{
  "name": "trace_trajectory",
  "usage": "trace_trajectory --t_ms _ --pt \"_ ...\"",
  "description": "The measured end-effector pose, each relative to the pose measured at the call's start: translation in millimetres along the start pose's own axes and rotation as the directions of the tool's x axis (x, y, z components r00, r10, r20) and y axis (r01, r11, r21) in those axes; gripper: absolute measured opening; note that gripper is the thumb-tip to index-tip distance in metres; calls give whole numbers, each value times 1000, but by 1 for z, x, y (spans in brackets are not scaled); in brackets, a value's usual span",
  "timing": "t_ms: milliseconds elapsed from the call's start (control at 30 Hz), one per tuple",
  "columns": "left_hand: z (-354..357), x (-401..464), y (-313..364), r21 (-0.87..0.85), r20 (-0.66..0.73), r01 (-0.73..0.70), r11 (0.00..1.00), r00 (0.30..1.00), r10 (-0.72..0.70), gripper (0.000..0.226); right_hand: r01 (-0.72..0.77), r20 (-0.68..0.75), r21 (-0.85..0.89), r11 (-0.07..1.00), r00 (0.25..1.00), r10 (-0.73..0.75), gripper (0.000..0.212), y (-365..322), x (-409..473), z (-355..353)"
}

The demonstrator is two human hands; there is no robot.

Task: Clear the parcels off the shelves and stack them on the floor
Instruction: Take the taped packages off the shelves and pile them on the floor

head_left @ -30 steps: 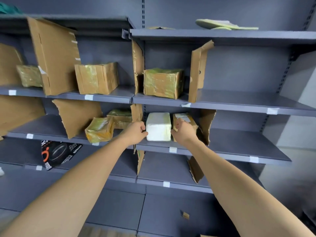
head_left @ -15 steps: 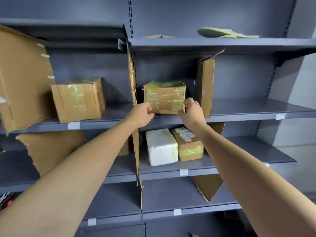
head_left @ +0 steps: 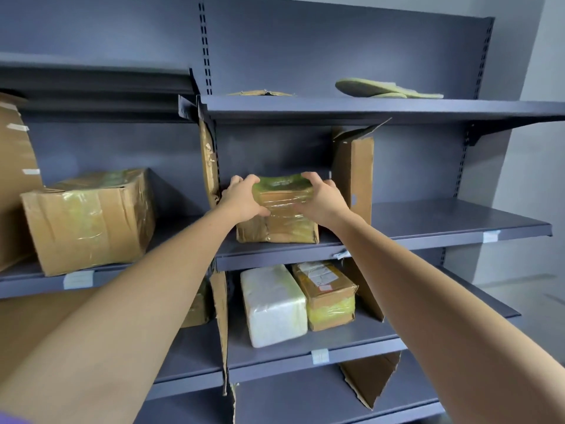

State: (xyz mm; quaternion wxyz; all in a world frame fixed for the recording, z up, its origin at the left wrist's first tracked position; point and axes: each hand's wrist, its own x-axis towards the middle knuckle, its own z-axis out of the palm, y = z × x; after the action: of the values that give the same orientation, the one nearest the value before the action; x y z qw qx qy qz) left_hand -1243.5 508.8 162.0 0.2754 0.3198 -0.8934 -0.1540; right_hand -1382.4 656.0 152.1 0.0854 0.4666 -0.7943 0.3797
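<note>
Centrally, mid-frame: left hand (head_left: 243,198) and right hand (head_left: 322,199), fingers curled over the top corners of a boxy cardboard parcel (head_left: 279,223), glossy with tape, seated on the grey metal shelf (head_left: 443,221). Lower centre: white foam-like block (head_left: 273,304).

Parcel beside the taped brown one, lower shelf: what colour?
White parcel, best seen in the head view.

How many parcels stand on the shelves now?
4 plainly: held taped parcel, big box at left, white parcel and labelled box below. Another looks half hidden behind the left arm.
</note>
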Motion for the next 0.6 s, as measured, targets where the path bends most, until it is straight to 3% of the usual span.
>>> trace_trajectory --t_ms 100,233,600 --pt "7 10 0 -66 13 28 997 1000 -27 87 -42 94 4 999 995 41 81 2 19 12" --pt "18 13 0 -83 -57 65 994 996 -70 83 -70 50 108 992 997 65 71 10 28 24" --pt "25 -21 24 -144 -192 162 976 963 -188 82 6 22 137 991 1000 -9 70 16 9 23"
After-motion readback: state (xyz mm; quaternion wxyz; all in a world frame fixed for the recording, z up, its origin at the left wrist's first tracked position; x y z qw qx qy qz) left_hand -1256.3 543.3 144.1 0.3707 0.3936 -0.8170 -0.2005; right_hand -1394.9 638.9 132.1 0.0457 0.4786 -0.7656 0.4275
